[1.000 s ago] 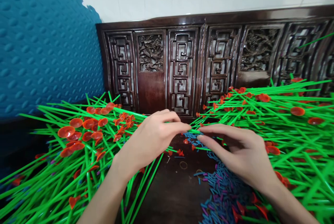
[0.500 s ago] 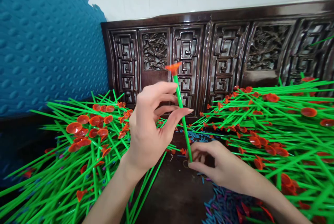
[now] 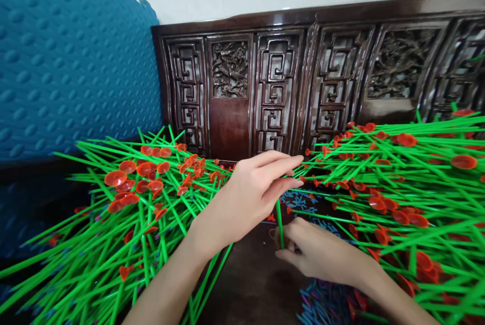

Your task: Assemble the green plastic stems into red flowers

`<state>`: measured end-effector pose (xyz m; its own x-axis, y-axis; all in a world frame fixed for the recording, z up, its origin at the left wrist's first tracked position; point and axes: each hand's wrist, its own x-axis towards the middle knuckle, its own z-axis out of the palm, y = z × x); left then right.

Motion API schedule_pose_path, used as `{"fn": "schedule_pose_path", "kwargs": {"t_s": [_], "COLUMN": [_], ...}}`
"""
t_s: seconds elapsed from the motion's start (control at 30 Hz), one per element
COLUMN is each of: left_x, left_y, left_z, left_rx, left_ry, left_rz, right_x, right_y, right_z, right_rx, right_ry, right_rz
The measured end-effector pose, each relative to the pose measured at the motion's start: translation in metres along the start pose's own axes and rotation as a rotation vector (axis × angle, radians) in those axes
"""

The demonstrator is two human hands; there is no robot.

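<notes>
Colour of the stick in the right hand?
Bright green; the stick shows best in the head view, above the right hand's grip.

Green stick [image 3: 279, 221]: slim, bright, straight
Pose: nearly upright, leaning slightly
Upper part: hidden behind left hand [image 3: 250, 198]
Lower end: at right hand's [image 3: 308, 246] fingertips

And there's the dark surface [image 3: 246, 289], bare at lower centre! Green sticks with red cups [image 3: 94, 254] sprawl across the left, another green-and-red heap [image 3: 428, 193] crowds the right, and little blue pieces [image 3: 322, 302] (some purple among them) litter the lower right.
</notes>
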<state>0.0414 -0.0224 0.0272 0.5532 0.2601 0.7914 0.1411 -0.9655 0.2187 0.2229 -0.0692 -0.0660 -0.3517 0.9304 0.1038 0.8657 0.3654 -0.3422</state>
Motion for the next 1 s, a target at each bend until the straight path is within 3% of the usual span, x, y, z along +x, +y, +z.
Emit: {"fn": "schedule_pose_path", "kwargs": {"t_s": [0.17,0.4,1.0], "left_x": [-0.003,-0.005,-0.008], "left_y": [-0.003,-0.003,-0.011], "left_z": [0.008,0.009,0.02], "left_rx": [-0.03,0.038,0.043], "left_ry": [-0.207,-0.397,-0.43], "left_rz": [0.022,0.015,0.054], "right_x": [0.004,0.006,0.01], "right_y": [-0.002,0.007,0.021], "right_z": [-0.002,0.006,0.02], "right_rx": [0.192,0.213,0.09], "right_ry": [0.008,-0.008,-0.07], "right_rz": [-0.038,-0.04,-0.029]}}
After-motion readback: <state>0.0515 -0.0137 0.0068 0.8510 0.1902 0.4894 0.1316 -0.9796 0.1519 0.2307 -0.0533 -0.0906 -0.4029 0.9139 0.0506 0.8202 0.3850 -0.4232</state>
